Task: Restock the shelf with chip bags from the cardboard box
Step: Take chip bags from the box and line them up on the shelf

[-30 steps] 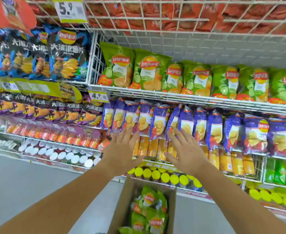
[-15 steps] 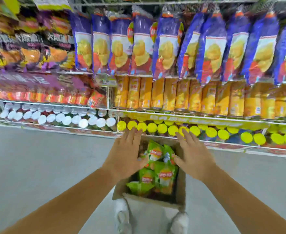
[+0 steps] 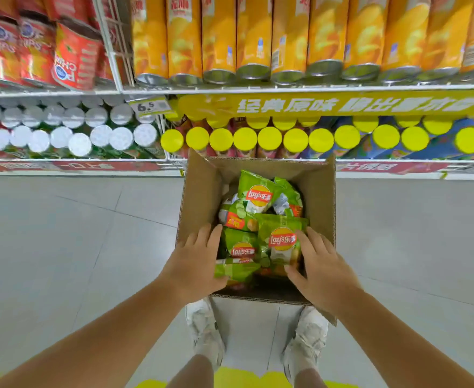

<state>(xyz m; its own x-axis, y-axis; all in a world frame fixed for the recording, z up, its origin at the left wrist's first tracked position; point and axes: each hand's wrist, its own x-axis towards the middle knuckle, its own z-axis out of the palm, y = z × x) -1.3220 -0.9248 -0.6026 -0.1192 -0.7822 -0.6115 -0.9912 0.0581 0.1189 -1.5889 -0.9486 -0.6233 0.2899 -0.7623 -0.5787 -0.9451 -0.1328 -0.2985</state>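
Note:
An open cardboard box [image 3: 199, 197] stands on the floor in front of the shelf, holding several green chip bags. My left hand [image 3: 194, 261] is inside the box at its left side, fingers spread, thumb touching a low green bag [image 3: 236, 271]. My right hand [image 3: 318, 267] reaches in at the right, fingers apart, resting against an upright green bag [image 3: 282, 239]. Another green bag [image 3: 257, 191] lies toward the far end of the box. Neither hand has closed on a bag.
The lower shelves [image 3: 286, 89] hold orange chip canisters [image 3: 219, 37], yellow-lidded tubes [image 3: 244, 138], silver-lidded tubes [image 3: 98, 135] and red bags [image 3: 73, 57]. Grey tiled floor [image 3: 76, 233] lies on both sides of the box. My white shoes [image 3: 205, 329] stand at the box's near flap.
My view has tilted down from the upper shelves to the box. Both hands have dropped from shelf height into the box and now touch the green bags.

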